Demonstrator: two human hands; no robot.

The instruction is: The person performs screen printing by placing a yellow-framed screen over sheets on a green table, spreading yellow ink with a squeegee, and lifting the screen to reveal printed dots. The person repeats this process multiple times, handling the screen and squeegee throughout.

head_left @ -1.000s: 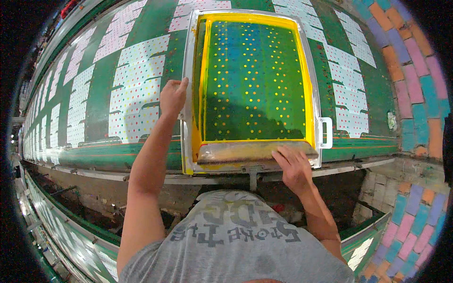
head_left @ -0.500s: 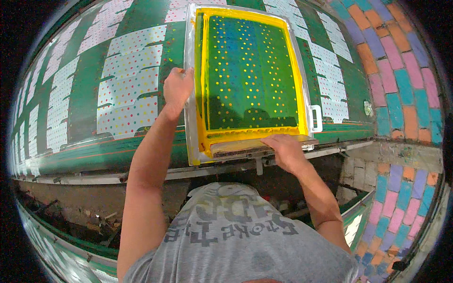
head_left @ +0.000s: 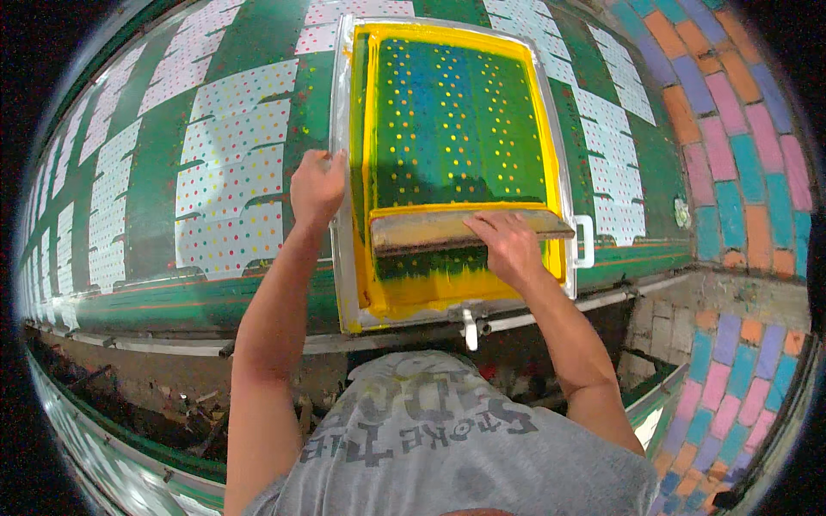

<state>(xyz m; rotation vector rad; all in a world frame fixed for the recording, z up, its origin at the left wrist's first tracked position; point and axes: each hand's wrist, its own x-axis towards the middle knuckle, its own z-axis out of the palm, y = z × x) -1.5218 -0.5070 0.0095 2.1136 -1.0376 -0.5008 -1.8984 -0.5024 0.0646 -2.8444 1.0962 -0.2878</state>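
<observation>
Left hand (head_left: 318, 187): clenched on the frame (head_left: 342, 95)
Right hand (head_left: 509, 247): pinching the squeegee (head_left: 413, 230)
Yellow ink (head_left: 413, 209): lining its far edge

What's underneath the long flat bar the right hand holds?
Green dotted mesh shows on both sides of the bar, with yellow ink along its far edge. Whatever lies directly beneath is covered.

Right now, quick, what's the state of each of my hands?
Left hand: closed at the left edge of the screen frame; what it grips is hidden.
Right hand: closed, holding the squeegee.
</observation>
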